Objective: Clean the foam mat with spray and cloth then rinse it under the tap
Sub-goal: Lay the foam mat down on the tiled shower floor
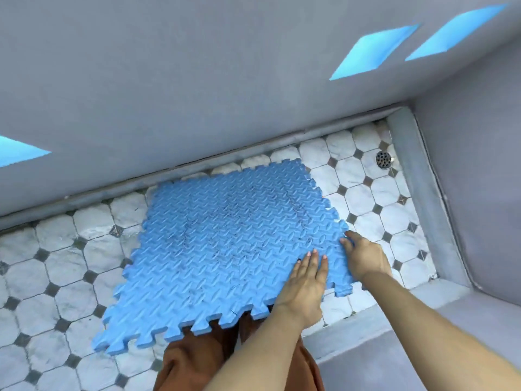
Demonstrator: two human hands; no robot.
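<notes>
The blue foam mat (220, 244), with a diamond-plate texture, jigsaw edges and dark dirt specks, lies tilted over the tiled floor. Its near edge is raised above my legs. My left hand (306, 283) rests flat on the mat's near right corner, fingers straight. Just to its right, my right hand (365, 256) grips the mat's right edge, fingertips curled onto the top surface. No spray, cloth or tap is in view.
White octagonal floor tiles (64, 277) with small dark squares surround the mat. A round floor drain (383, 159) sits at the far right corner. A grey wall (225, 80) runs behind, and a raised grey curb (423, 193) borders the right side. My brown trousers (197, 359) are below the mat.
</notes>
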